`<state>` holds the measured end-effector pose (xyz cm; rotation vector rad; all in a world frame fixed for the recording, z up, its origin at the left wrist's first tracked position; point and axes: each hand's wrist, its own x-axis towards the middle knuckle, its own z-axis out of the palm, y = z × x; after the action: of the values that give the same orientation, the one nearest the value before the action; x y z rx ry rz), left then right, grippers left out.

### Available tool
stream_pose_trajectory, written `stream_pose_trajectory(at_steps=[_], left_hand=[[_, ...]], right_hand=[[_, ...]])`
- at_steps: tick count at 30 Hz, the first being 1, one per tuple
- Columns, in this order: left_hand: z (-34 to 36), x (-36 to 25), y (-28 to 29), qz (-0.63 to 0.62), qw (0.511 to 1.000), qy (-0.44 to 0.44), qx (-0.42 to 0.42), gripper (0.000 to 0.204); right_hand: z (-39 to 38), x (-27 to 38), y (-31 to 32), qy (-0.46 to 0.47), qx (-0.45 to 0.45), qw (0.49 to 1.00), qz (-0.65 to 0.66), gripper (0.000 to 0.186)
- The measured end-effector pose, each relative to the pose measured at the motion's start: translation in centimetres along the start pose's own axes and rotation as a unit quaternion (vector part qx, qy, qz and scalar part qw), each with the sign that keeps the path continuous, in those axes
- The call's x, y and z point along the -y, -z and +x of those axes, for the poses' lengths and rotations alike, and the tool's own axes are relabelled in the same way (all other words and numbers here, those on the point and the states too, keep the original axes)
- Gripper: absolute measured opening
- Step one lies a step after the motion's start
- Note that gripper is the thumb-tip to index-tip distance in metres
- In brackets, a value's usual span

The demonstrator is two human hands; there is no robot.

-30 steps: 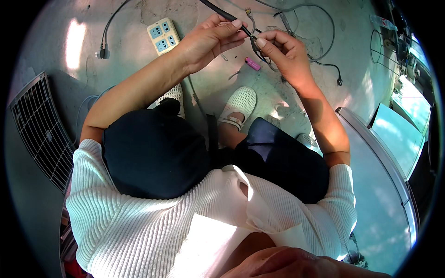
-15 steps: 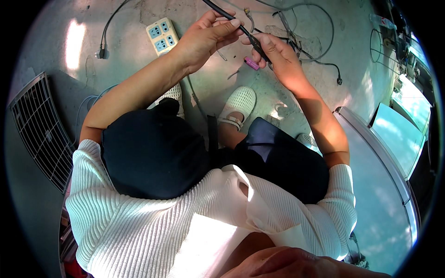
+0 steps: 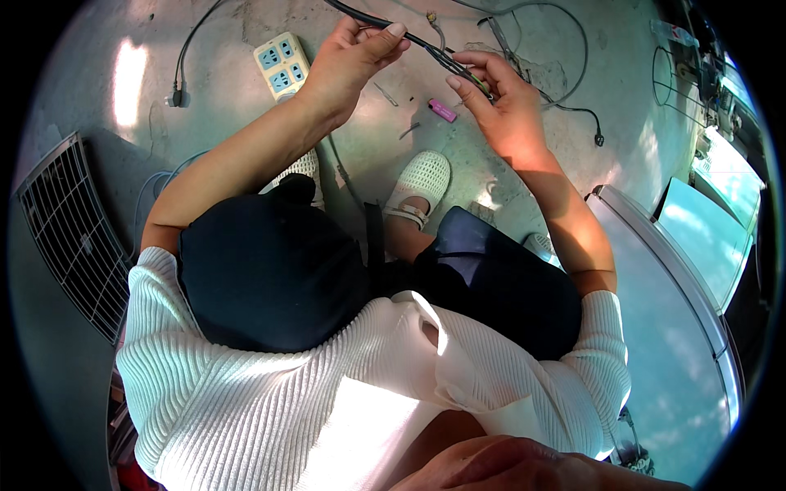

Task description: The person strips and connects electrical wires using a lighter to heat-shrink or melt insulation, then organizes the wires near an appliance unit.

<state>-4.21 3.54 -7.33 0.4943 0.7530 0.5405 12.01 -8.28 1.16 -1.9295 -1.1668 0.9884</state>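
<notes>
A black cable (image 3: 364,16) runs from the top edge down to the right, through both hands. My left hand (image 3: 348,69) pinches it between thumb and fingers, where the thick black sheath shows. Beyond that hand the cable splits into several thin wires (image 3: 446,62), dark with a bit of yellow-green. My right hand (image 3: 503,102) is curled loosely around these wires, thumb and forefinger on either side. The wire ends disappear against its palm. On the floor below the wires lies a pink lighter (image 3: 442,110).
A cream power strip (image 3: 281,65) lies left of my left hand, with a black plug (image 3: 176,96) farther left. Grey cords and another plug (image 3: 599,139) are at the right. A metal grille (image 3: 74,229) leans at left; a pale panel (image 3: 663,303) is at right.
My left hand has shifted slightly left along with the cable. My right hand has moved a little right and its fingers have loosened, showing separate wires between the hands.
</notes>
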Motion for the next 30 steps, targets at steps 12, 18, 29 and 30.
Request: stream_pose_trajectory(at_steps=[12,18,29,30], left_hand=[[-0.2,-0.4,0.3,-0.002,1.000,0.023,-0.007,0.014],[-1.2,-1.4,-1.4,-0.065,0.975,0.178,0.117,0.025],[-1.5,-0.7,-1.2,-0.011,0.981,0.164,0.099,0.027],[-1.5,-0.7,-1.2,-0.005,0.982,0.168,0.084,0.026]], right_hand=[[-0.5,-0.6,1.4,-0.061,0.011,0.998,0.001,0.021],[-0.7,-0.3,1.6,-0.061,0.024,0.998,0.002,0.024],[-1.0,-0.2,1.0,0.103,-0.021,0.981,-0.162,0.021],[-1.0,-0.2,0.9,0.098,-0.020,0.982,-0.163,0.021]])
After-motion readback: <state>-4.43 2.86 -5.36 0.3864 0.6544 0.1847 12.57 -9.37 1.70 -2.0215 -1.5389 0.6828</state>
